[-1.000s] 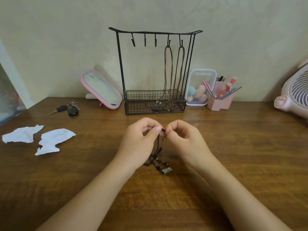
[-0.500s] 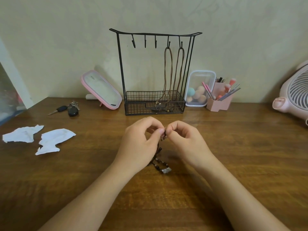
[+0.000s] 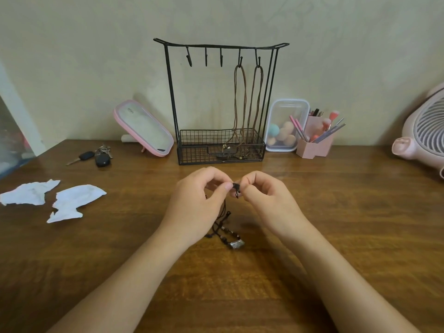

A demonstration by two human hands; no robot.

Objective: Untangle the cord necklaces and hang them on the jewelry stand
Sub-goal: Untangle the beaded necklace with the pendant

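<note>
**Before the stand (image 3: 173, 97): two hung, one tangled**

Left hand (image 3: 199, 205) and right hand (image 3: 268, 201) pinch the black necklace (image 3: 224, 219) by its knot (image 3: 236, 187) just before the stand, beads (image 3: 227, 231) trailing on the table (image 3: 348, 236) nearer the person. Two brown necklaces (image 3: 240, 99) hang from its right-hand hooks (image 3: 240, 60). Since a moment ago the fingertips (image 3: 227, 187) have parted slightly, baring the knot.
</note>
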